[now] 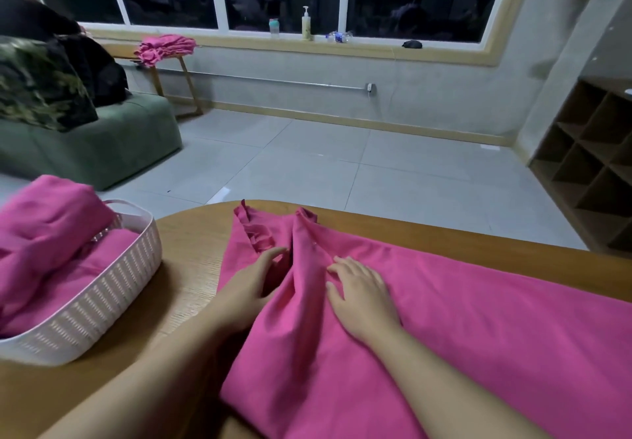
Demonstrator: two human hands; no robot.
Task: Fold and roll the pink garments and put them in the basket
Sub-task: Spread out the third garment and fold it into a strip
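Worktop (191,233): wooden, curved far edge.
Pink garment (444,319): spread from the far edge to the near edge, ruffled end farthest.
Basket (102,305): white, at the left edge, pink rolls (44,233) heaped inside.
Right hand (362,296): flat, fingers spread on the cloth.
Left hand (253,284): fingers extended, seemingly tucked beside a raised fold.

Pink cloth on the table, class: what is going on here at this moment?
A person is working a pink garment spread over a wooden table. The left hand lies in a fold near its ruffled end, fingers fairly straight; the right hand rests flat on the cloth. It is not yet rolled. A white basket to the left already holds pink garments.
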